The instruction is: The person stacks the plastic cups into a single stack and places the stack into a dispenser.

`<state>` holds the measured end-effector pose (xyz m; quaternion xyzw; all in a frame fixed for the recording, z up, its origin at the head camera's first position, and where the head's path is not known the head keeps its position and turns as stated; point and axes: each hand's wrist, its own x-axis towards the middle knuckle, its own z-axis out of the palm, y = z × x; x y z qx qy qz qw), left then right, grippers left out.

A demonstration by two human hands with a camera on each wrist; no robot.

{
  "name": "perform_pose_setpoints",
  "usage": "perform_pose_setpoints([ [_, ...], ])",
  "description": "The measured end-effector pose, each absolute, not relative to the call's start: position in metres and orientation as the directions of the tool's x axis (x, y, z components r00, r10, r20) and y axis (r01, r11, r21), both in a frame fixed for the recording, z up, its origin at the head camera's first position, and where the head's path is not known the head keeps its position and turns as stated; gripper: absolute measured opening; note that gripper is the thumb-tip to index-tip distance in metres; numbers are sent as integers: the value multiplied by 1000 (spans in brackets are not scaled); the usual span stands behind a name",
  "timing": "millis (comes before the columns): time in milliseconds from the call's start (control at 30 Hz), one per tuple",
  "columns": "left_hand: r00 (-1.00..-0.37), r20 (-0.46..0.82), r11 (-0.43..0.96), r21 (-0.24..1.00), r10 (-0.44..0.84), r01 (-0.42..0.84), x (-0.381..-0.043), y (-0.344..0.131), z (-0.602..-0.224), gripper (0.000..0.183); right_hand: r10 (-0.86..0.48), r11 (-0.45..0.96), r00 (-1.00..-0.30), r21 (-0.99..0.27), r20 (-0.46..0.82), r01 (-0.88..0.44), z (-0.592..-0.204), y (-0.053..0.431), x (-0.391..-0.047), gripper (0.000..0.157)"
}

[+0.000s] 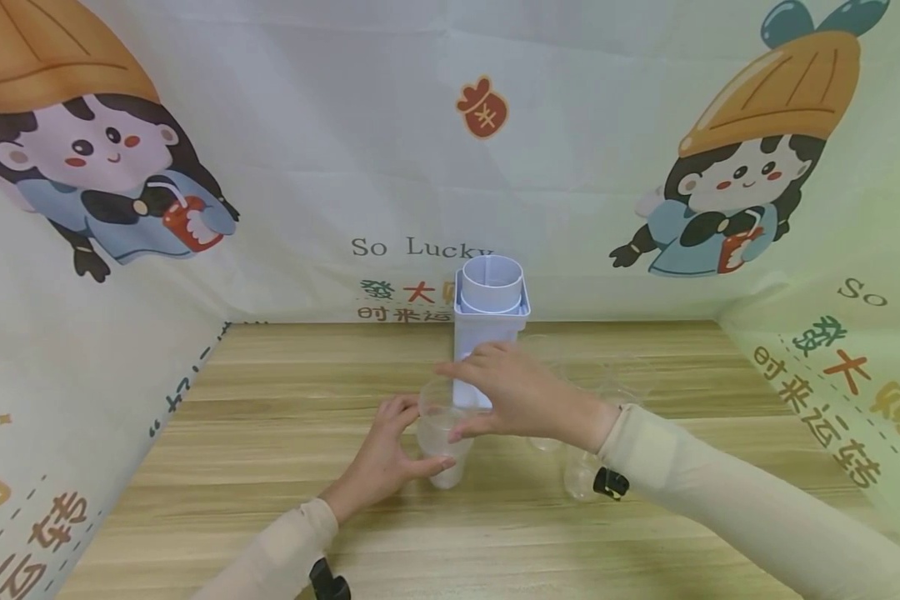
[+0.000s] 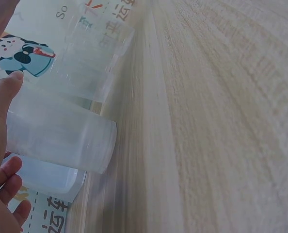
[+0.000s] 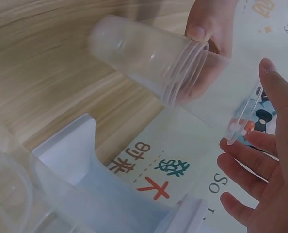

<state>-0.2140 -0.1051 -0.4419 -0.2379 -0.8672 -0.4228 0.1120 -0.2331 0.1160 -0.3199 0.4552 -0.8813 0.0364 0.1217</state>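
Observation:
My left hand [image 1: 382,454] grips a stack of nested clear plastic cups [image 1: 447,450], thumb on the near side and fingers at the far left. A top cup [image 3: 216,94] sticks partly out of the stack, its walls see-through. Around that cup's rim, the thumb and fingers of my right hand [image 1: 521,392] hold it from above. In the left wrist view the frosted-looking stack [image 2: 61,131] stands close over the table, with some of the left fingers behind it.
Just behind the hands stands a tall pale-lilac holder [image 1: 492,287] with a round tube on top. More clear cups [image 1: 581,479] stand to the right, partly behind the right forearm. A printed cloth [image 1: 307,167] walls the wooden table [image 1: 270,383] at the back and sides.

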Motion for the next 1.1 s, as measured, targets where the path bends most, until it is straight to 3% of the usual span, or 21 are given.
perform_pose_setpoints([
  [1100, -872, 379, 544, 682, 309, 489, -214, -105, -443, 64, -803, 580, -546, 106, 236, -807, -339, 109, -232, 77],
])
